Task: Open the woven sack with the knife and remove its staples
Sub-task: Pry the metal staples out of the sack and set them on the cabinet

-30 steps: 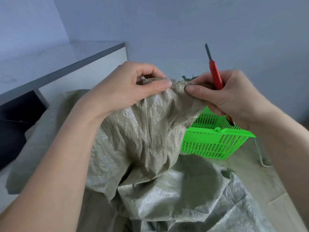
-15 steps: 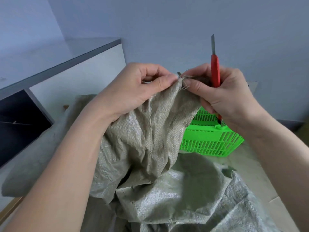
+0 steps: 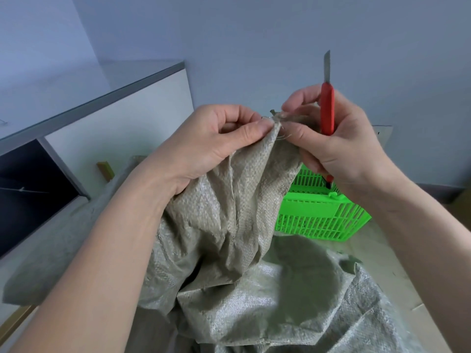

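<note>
Above the green basket point(image 3: 318, 217), the woven sack point(image 3: 229, 205) is pinched at its top edge by the left hand point(image 3: 211, 146) and right hand point(image 3: 339, 143); the red knife point(image 3: 327, 110) is also gripped, blade up, by the right.

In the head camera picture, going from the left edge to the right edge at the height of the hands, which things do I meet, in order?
Dark cabinet opening → yellow block → left hand pinching the woven sack → frayed sack edge → right hand holding the red knife.
</note>
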